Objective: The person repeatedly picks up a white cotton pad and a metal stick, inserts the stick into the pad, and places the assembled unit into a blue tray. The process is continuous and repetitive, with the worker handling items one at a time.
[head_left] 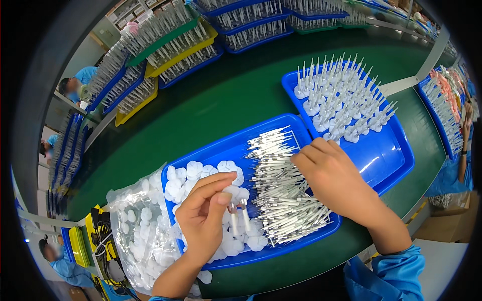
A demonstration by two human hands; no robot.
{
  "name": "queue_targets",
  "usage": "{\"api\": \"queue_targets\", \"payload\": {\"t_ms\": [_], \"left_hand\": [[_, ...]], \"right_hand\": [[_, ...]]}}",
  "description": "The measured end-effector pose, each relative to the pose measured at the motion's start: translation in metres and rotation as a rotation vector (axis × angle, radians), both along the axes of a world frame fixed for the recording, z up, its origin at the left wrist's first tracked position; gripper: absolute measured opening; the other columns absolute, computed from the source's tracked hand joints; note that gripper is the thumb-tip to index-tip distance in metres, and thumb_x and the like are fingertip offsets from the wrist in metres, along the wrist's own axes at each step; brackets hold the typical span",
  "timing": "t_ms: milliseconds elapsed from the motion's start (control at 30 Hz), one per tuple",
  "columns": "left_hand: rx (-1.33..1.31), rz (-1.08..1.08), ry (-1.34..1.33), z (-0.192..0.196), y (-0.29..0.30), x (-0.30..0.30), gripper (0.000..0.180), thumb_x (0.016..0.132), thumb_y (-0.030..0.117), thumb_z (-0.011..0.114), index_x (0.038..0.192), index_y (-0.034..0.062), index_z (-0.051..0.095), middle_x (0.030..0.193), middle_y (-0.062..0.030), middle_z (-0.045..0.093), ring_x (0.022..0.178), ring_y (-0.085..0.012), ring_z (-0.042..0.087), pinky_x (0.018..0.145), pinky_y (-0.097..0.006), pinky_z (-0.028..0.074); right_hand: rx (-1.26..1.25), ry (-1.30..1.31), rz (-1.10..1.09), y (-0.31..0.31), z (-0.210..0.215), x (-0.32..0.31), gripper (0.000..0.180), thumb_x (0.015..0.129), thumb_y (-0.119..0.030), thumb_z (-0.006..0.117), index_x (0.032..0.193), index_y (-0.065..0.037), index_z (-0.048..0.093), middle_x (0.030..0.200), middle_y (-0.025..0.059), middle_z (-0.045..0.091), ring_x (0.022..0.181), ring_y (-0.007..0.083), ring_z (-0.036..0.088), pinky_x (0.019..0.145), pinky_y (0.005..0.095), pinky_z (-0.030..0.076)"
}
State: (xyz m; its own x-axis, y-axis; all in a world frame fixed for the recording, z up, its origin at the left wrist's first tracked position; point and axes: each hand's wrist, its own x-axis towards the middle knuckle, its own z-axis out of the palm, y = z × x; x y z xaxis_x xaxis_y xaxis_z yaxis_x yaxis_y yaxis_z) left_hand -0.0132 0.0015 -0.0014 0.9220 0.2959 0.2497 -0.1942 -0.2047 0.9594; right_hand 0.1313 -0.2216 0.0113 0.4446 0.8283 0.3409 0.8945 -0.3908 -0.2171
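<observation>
My left hand (pixel 201 218) is closed in a pinch on a white lobed plastic piece (pixel 237 193), from which two white rods (pixel 240 220) point downward. Below it lie many loose white lobed pieces (pixel 175 183) in the left part of a blue tray (pixel 221 149). A dense pile of thin white rods with grey tips (pixel 286 200) fills the tray's right part. Over the right edge of that pile, my right hand (pixel 334 173) has its fingers bent together. Its fingertips are partly hidden, so whatever they hold cannot be made out.
A second blue tray (pixel 386 160) adjoins at the upper right, with upright rod-and-base assemblies (pixel 346 98). Left of the near tray lies a clear plastic bag (pixel 135 236) of white pieces. Stacked trays (pixel 175 50) line the green table's (pixel 226 90) far side. Other people work nearby.
</observation>
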Motion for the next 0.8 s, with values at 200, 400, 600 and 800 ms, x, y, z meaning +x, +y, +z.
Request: {"api": "queue_targets", "payload": {"t_ms": [200, 400, 600, 800], "left_hand": [[-0.129, 0.019, 0.124, 0.009, -0.014, 0.010, 0.023, 0.100, 0.015, 0.059, 0.111, -0.0039, 0.066, 0.132, -0.0195, 0.059, 0.099, -0.0179, 0.065, 0.080, -0.032, 0.056], [-0.323, -0.168, 0.220, 0.002, -0.005, 0.008, 0.018, 0.097, 0.004, 0.060, 0.112, -0.0072, 0.063, 0.135, -0.0234, 0.056, 0.107, -0.0216, 0.064, 0.090, -0.037, 0.056], [-0.546, -0.224, 0.200, 0.006, -0.013, 0.005, 0.012, 0.096, 0.006, 0.063, 0.101, -0.0044, 0.063, 0.130, -0.0286, 0.057, 0.105, -0.0251, 0.065, 0.090, -0.043, 0.057], [-0.696, -0.212, 0.227, 0.006, -0.014, 0.003, 0.012, 0.096, 0.008, 0.063, 0.101, -0.0030, 0.062, 0.127, -0.0291, 0.059, 0.104, -0.0265, 0.066, 0.090, -0.043, 0.057]], "right_hand": [[-0.063, -0.058, 0.012, -0.001, 0.002, 0.002, 0.014, 0.074, 0.001, 0.061, 0.088, 0.001, 0.059, 0.086, 0.0133, 0.057, 0.082, 0.0306, 0.057, 0.075, 0.0405, 0.045], [0.203, 0.549, 0.101, -0.010, 0.039, -0.019, 0.028, 0.078, 0.006, 0.061, 0.106, 0.003, 0.060, 0.100, 0.0164, 0.053, 0.085, 0.0361, 0.062, 0.072, 0.0438, 0.051], [0.379, 0.620, 0.168, 0.008, 0.016, -0.037, 0.019, 0.088, 0.002, 0.063, 0.107, 0.004, 0.061, 0.097, 0.0161, 0.053, 0.075, 0.0346, 0.063, 0.064, 0.0416, 0.051], [0.457, 0.597, 0.102, 0.011, 0.014, -0.039, 0.016, 0.087, 0.000, 0.065, 0.102, 0.004, 0.064, 0.088, 0.0154, 0.056, 0.070, 0.0335, 0.062, 0.059, 0.0401, 0.051]]}}
